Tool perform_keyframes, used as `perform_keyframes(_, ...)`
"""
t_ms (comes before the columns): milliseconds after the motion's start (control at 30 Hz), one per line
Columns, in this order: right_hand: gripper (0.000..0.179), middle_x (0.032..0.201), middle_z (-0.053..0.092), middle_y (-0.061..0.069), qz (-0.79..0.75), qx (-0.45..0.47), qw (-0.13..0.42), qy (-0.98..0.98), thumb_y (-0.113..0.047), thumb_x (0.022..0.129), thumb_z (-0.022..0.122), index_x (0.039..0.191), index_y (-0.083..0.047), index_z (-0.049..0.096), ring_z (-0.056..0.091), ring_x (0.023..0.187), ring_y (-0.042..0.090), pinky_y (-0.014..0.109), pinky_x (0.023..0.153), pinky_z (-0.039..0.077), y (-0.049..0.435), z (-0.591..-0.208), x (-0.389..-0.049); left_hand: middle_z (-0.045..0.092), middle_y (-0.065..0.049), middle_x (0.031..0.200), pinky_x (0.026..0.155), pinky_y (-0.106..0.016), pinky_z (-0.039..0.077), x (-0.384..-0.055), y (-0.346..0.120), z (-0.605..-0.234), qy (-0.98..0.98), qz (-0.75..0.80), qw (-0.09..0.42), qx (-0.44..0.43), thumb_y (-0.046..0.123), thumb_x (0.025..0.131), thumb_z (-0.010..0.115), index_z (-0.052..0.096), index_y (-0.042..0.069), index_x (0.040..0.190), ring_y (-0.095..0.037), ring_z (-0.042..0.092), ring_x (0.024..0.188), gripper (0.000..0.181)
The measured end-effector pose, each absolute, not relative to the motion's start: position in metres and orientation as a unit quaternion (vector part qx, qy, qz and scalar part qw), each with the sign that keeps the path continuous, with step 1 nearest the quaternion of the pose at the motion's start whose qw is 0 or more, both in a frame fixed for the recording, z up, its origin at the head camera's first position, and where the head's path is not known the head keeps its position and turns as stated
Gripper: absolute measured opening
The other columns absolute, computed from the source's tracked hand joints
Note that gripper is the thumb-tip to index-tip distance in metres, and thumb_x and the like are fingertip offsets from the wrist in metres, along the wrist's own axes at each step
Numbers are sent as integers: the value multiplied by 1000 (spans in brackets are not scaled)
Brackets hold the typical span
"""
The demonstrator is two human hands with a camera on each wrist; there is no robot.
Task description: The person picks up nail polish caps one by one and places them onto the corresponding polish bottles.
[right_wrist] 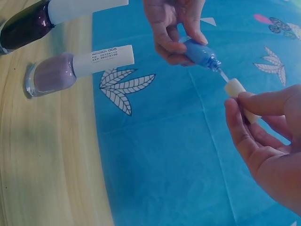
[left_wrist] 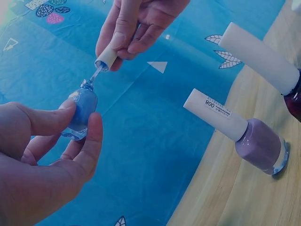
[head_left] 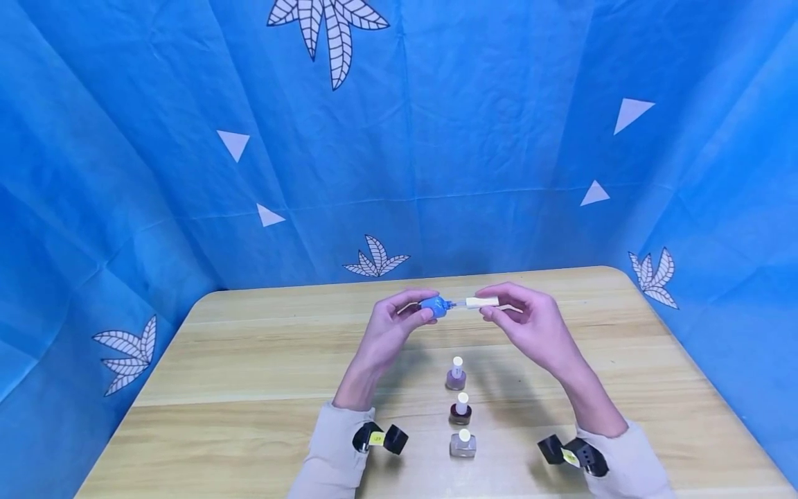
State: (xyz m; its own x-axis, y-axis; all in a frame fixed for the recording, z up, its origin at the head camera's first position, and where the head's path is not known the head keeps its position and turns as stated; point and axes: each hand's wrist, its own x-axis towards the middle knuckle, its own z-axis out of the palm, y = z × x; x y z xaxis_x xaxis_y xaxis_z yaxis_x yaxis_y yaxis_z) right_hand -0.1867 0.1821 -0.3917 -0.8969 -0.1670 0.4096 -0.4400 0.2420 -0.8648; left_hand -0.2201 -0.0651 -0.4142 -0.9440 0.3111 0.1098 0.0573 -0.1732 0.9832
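Note:
Between thumb and fingers, my left hand [head_left: 386, 326] holds a blue nail polish bottle [head_left: 436, 306] above the table, tilted with its neck toward the right hand. My right hand [head_left: 533, 322] pinches the white cap [head_left: 483, 302]. From the cap a thin brush stem [right_wrist: 224, 75] runs to the open bottle neck [left_wrist: 87, 84]; the brush tip is hidden at or inside the neck. Nearest below the hands stands a lilac nail polish bottle [head_left: 456, 378] with a white cap, upright on the table.
A dark red nail polish bottle [head_left: 460, 414] and a pale grey one [head_left: 463, 445] stand behind one another in line with the lilac one, toward the table's front. Blue cloth [head_left: 411, 138] with white leaf prints hangs behind the wooden table [head_left: 249, 374].

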Motion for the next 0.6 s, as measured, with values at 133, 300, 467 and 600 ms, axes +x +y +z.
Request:
perform_keyframes(133,24,110,73,15,581,203,115,-780,5,92,72,116,1,72,72,95,27,28,86,60,180,-391,-186,61,-15,132,102,-35,55,-219,-65,-414,643,747,78,148,-2,97,67,70,-1,126,-24,69,103,30)
perform_keyframes(300,24,109,75,13,566,202,139,-787,3,91,75,114,0,71,73,97,19,27,84,60,177,-391,-186,62,-15,132,101,-36,56,-219,-65,-414,639,750,78,155,-4,95,69,70,-3,125,-26,69,108,30)
perform_keyframes(467,22,105,76,10,553,197,147,-796,0,90,77,111,-3,72,74,95,19,25,83,60,176,-392,-186,64,-16,129,99,-38,56,-218,-62,-413,635,752,78,162,-4,92,72,68,-5,125,-27,68,112,33)
perform_keyframes(600,20,99,76,8,541,187,138,-808,-6,91,78,110,-4,73,74,88,18,24,80,61,175,-392,-184,65,-15,127,99,-37,57,-216,-60,-413,637,751,71,158,-3,91,74,70,-4,123,-27,68,111,32)
